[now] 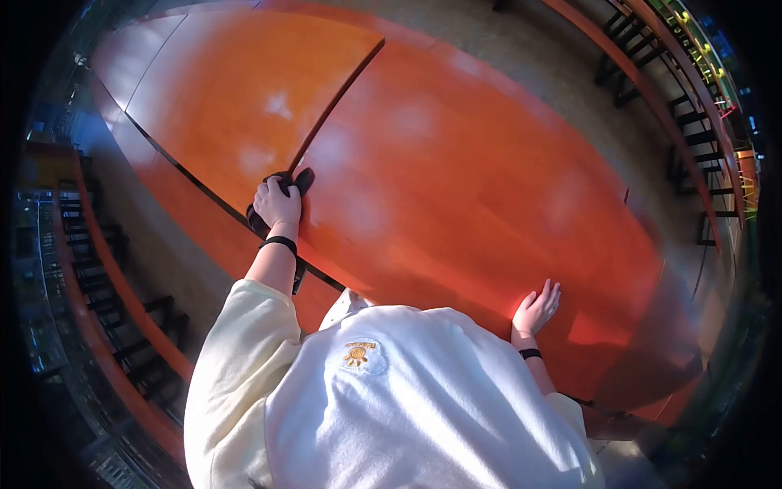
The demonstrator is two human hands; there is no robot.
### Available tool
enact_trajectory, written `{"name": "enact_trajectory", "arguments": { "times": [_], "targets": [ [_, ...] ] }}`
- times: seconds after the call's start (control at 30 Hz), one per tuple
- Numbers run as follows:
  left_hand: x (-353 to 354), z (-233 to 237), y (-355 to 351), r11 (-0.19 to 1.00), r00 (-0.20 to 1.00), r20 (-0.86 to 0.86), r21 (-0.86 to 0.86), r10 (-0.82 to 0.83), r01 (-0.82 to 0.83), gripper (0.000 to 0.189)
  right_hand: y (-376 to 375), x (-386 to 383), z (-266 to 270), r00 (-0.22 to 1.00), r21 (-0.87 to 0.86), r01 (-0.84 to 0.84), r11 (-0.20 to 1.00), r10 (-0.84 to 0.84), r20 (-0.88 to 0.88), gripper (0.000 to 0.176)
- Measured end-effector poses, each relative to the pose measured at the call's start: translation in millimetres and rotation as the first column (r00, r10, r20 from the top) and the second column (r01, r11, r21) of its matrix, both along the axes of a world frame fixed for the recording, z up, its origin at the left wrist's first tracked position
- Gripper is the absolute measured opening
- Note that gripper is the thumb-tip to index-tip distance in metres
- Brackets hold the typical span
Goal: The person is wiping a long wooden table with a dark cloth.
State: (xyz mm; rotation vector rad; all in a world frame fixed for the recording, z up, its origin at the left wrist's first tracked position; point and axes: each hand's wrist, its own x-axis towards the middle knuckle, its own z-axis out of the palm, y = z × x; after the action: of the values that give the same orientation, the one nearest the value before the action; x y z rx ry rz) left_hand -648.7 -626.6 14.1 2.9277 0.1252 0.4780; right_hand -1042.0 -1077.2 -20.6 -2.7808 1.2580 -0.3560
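Note:
A large orange-red tabletop (pixel 456 171) spreads out before me, with a lighter orange panel (pixel 252 90) at its upper left. My left hand (pixel 278 202) grips a dark object (pixel 305 179) at the near corner of that panel, beside the dark seam; what the object is cannot be made out. On the right, my right hand (pixel 536 310) rests near the table's front edge with its fingers stretched out and nothing in it. Both wrists wear black bands.
Long curved benches or tables with dark legs stand at the left (pixel 122 301) and at the upper right (pixel 652 90). Grey floor (pixel 521 49) shows between them and the table. My white sweatshirt (pixel 423 391) fills the bottom.

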Motion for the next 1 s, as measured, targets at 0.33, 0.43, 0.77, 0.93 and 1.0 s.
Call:
{"name": "enact_trajectory", "arguments": {
  "times": [0.33, 0.43, 0.77, 0.93, 1.0],
  "targets": [
    [-209, 18, -173, 0.705, 0.715, -0.004, -0.172, -0.699, 0.688, 0.024, 6, 4, 6, 0.996, 0.114, -0.081, 0.990, 0.077, 0.038, 0.054],
    [-232, 17, -184, 0.407, 0.409, -0.014, -0.130, -0.912, 0.904, 0.038, 2, 0, 11, 0.992, 0.148, -0.119, 0.982, 0.112, 0.056, 0.056],
    [-146, -10, -56, 0.959, 0.956, 0.098, -0.043, -0.276, 0.281, 0.029, 2, -2, 3, 0.993, 0.092, -0.111, 0.990, 0.113, -0.023, 0.057],
    [-60, -16, -19, 0.996, 0.988, 0.124, 0.017, -0.094, 0.092, 0.026, -3, -1, 2, 0.990, -0.002, -0.101, 0.995, 0.100, -0.098, 0.056],
    [-29, -20, -2, 0.996, 0.990, 0.115, 0.025, -0.088, 0.086, 0.026, -6, -1, -1, 0.987, -0.027, -0.112, 0.993, 0.108, -0.115, 0.056]
  ]
}}
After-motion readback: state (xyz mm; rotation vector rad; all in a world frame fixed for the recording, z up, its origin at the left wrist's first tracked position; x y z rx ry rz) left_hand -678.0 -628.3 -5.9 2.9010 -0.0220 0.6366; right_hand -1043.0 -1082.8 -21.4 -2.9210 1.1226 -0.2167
